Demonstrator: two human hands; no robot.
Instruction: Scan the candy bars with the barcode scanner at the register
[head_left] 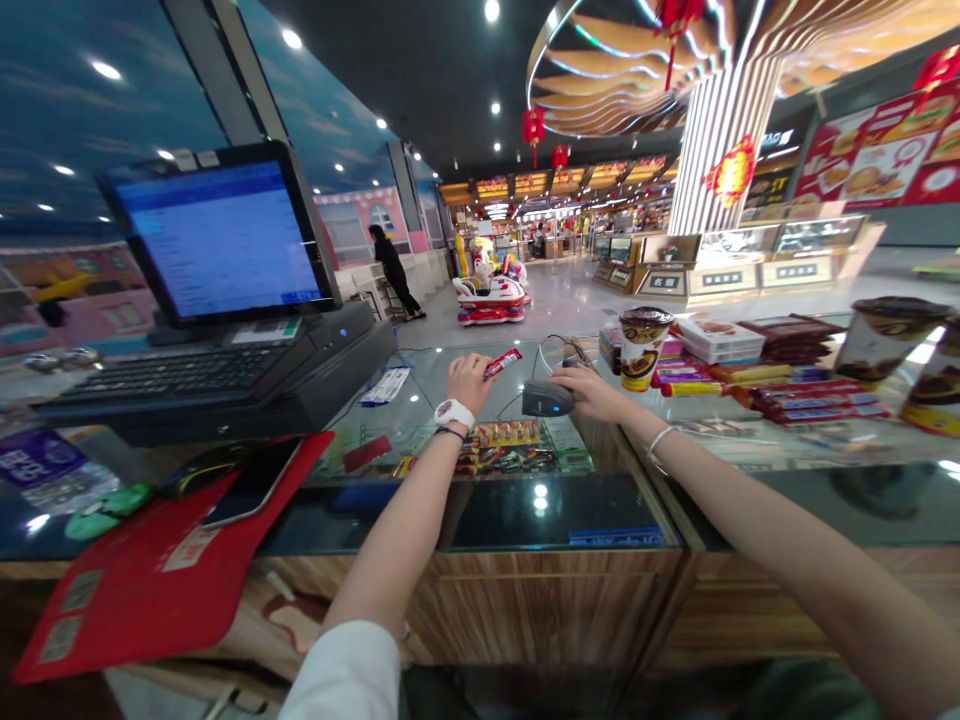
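Observation:
Above the glass counter, my left hand [469,380] is closed on one end of a small red packet [502,364], which sticks out to the right. My right hand [589,392] grips a dark grey handheld scanner [547,398], whose head points left, a short way below and right of the packet. The two do not touch. Under the glass, below both hands, lie rows of small colourful goods [510,445]. A brown-lidded Dove cup [643,348] stands on the counter to the right of my right hand.
At the left stand a monitor [217,235] and a keyboard [180,370], with a phone [255,482] on a red mat [165,570] in front. Several snack packets [817,400], a white box [720,340] and more cups [885,340] are at the right. Far off, a person [394,270] leans on a ledge.

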